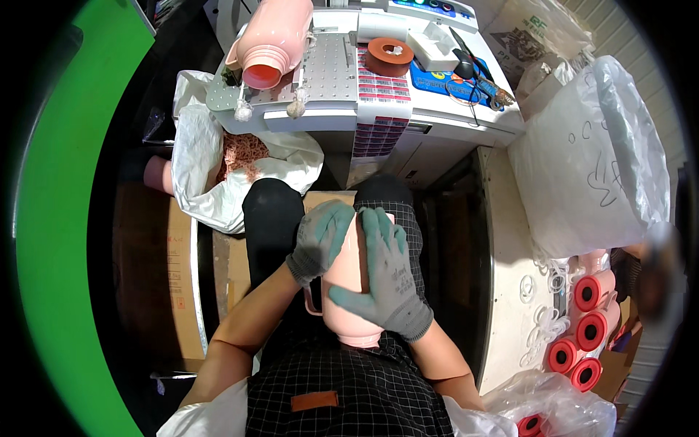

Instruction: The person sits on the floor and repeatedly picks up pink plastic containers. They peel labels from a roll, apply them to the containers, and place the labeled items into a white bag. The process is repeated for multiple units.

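Note:
A pink plastic jug point(346, 280) lies lengthwise over my lap. Its narrow neck points toward me and its handle sticks out to the left. My right hand point(386, 273), in a grey and teal work glove, is wrapped over the jug's right side with the thumb across its body. My left hand point(319, 237), gloved the same way, is closed against the jug's far left side, its fingers curled over the edge. Whether those left fingers also hold something small cannot be made out.
Ahead, another pink jug point(275, 44) rests on a white machine with label strips point(382, 98) and a brown tape roll point(388, 57). A white bag point(196, 175) of pink shavings hangs left. At right are a large plastic bag point(582, 167) and several pink jugs point(591, 328).

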The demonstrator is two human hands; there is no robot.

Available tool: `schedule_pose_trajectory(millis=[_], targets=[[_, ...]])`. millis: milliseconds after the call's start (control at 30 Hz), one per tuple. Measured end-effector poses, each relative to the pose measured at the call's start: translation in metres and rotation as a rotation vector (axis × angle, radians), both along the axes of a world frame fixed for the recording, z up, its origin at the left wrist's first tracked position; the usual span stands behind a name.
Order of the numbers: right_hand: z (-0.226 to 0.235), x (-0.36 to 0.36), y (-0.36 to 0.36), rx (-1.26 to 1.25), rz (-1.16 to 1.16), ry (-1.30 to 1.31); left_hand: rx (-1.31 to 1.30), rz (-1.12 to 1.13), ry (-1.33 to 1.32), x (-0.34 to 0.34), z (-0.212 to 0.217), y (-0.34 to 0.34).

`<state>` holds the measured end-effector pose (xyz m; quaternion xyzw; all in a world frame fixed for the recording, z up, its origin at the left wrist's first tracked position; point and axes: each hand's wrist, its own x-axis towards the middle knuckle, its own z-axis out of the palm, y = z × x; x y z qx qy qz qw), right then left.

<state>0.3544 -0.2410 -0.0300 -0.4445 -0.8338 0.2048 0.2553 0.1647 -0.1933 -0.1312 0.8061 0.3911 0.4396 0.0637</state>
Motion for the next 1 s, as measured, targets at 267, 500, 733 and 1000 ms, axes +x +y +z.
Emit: schedule_pose_trajectory(millis=[267,500,733,1000], targets=[[-0.025,0.008,0.031,0.027,-0.102,0.232,0.043,-0.039,-0.023,0.01,0.02,0.002],[-0.026,0.033,0.046,0.018,-0.476,0.468,0.052,-0.066,-0.128,0.01,0.007,-0.002],[-0.014,-0.002,0.075,-0.044,-0.278,0.028,-0.122,-0.004,-0.154,0.02,0.044,-0.002],[-0.018,0.028,0.135,0.431,-0.508,0.175,-0.298,-0.059,-0.267,0.039,0.041,-0.008]])
